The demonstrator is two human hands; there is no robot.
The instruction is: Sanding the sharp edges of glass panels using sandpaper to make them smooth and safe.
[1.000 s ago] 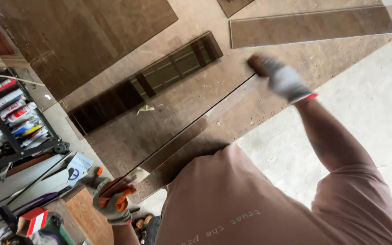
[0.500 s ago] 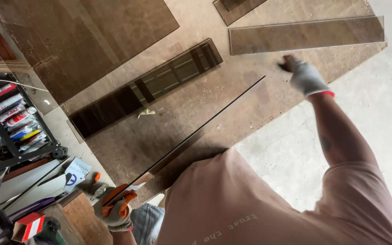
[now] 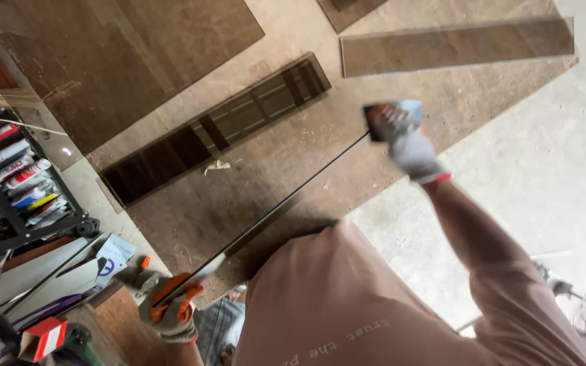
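A long, narrow strip of dark glass (image 3: 272,211), seen edge-on, runs diagonally above the brown worktop (image 3: 286,169), from lower left to upper right. The left hand (image 3: 169,313), in a grey glove with orange palm, has its fingers (image 3: 184,301) closed around the strip's lower end. The right hand (image 3: 405,135), in a whitish glove with red cuff, is motion-blurred; its fingers wrap the strip's upper end. Whether the strip touches the worktop cannot be told.

On the worktop, just beyond the strip, lies a dark tinted glass panel (image 3: 218,129), long and rectangular, parallel to the strip. A small pale scrap (image 3: 216,165) lies beside its near edge. Farther right, near the worktop's far edge, lies a clear glass strip (image 3: 456,46). A large brown board (image 3: 137,61) covers the upper left.

At the left edge, a black rack (image 3: 18,203) holds sealant cartridges (image 3: 18,173), cylindrical tubes lying stacked, with red, white, yellow and blue labels. Below it, a white card with blue print (image 3: 113,254) lies beside the worktop's corner. At bottom left sits a small red-and-white box (image 3: 43,337). Grey concrete floor (image 3: 544,183) shows on the right.
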